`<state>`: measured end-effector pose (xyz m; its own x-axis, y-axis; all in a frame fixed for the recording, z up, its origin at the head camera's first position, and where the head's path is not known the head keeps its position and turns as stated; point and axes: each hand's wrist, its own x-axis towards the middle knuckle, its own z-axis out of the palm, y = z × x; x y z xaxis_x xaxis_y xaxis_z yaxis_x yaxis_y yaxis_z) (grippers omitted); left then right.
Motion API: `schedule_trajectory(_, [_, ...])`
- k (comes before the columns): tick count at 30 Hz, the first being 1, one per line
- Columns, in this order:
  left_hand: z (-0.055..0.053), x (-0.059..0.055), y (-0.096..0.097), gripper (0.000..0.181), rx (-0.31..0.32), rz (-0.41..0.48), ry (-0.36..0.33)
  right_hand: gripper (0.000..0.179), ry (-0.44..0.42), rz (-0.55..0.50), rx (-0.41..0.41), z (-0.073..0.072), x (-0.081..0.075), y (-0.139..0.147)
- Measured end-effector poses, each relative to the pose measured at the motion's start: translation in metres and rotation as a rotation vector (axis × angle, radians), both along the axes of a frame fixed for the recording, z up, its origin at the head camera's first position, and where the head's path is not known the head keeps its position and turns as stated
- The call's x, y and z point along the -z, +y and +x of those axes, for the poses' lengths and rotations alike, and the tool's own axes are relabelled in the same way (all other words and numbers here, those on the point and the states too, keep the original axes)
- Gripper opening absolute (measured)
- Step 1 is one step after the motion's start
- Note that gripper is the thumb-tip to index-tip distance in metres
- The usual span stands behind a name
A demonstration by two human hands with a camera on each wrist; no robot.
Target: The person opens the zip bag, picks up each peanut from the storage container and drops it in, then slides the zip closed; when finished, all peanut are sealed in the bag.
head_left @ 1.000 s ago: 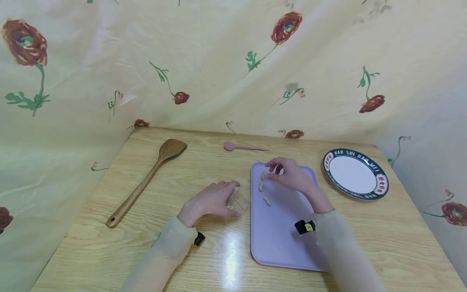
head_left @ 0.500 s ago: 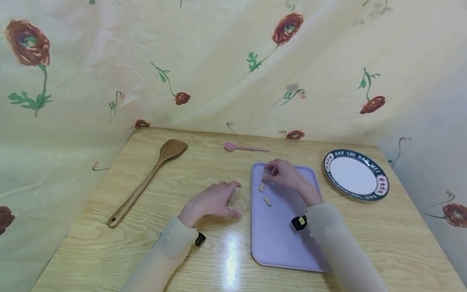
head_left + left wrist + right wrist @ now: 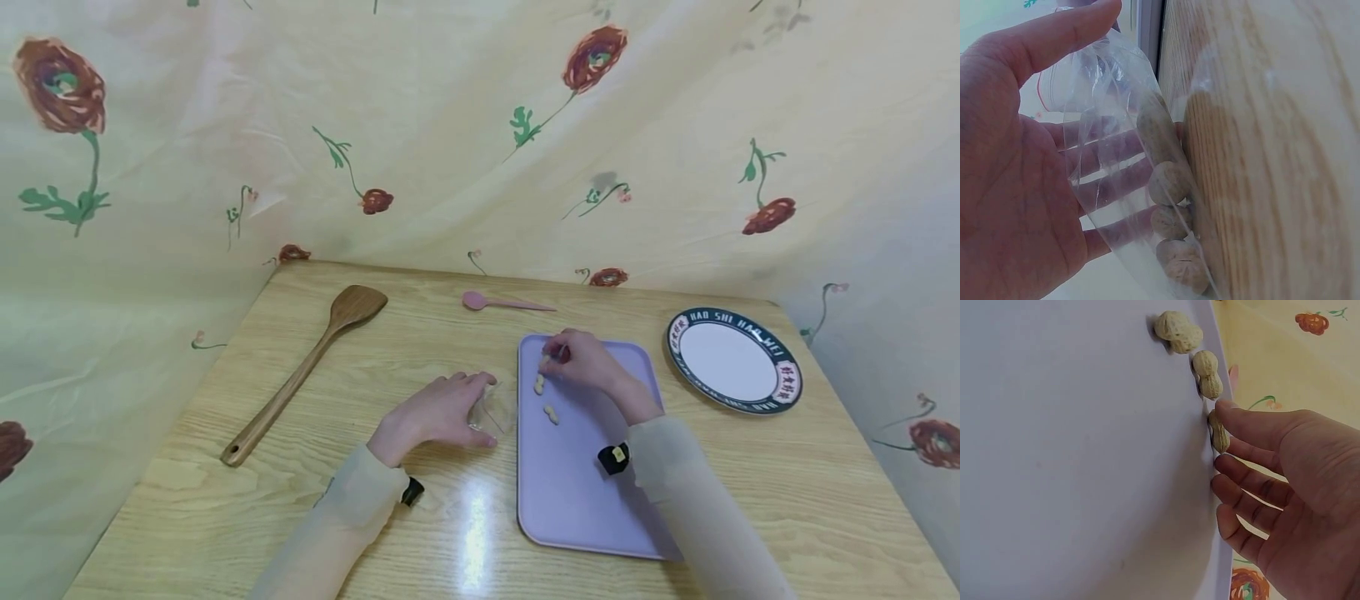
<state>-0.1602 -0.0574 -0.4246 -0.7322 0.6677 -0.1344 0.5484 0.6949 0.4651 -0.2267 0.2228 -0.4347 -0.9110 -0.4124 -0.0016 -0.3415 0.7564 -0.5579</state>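
Observation:
My left hand [image 3: 435, 417] is curved round a clear plastic bag [image 3: 491, 412] that stands on the table beside the tray's left edge. Inside the bag, several unshelled peanuts [image 3: 1169, 181] lie low against the table, with my fingers behind the film. Over the far left part of a lilac tray [image 3: 585, 500], my right hand [image 3: 592, 362] holds a peanut [image 3: 1219, 434] between thumb and index finger, close to the tray surface. Its other fingers are bent loosely. Two more peanuts, a nearer one [image 3: 551, 415] and a middle one [image 3: 539, 385], form a row with it along that edge.
A wooden spatula [image 3: 307, 367] lies along the left side of the table. Behind the tray is a pink spoon [image 3: 506, 302]. A white plate with a dark patterned rim [image 3: 678, 358] sits at the right. Flowered cloth [image 3: 450, 150] rises at the table's back edge.
My right hand has shifted slightly left, and its thumb and index finger have drawn together at the farthest peanut. The left hand and the bag have stayed in place.

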Motion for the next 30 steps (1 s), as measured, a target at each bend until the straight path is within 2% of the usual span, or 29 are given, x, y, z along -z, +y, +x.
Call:
schedule_trajectory(15, [0.001, 0.000, 0.001, 0.084, -0.006, -0.010, 0.002, 0.024, 0.000, 0.022, 0.020, 0.001, -0.001, -0.002])
schedule_trajectory(22, [0.000, 0.001, 0.001, 0.084, -0.006, -0.007, 0.001, 0.031, -0.009, -0.003, 0.049, 0.007, -0.013, -0.001])
schedule_trajectory(30, [0.000, 0.000, 0.001, 0.084, -0.003, -0.014, 0.004, 0.028, 0.067, -0.035, 0.032, 0.018, -0.030, -0.002])
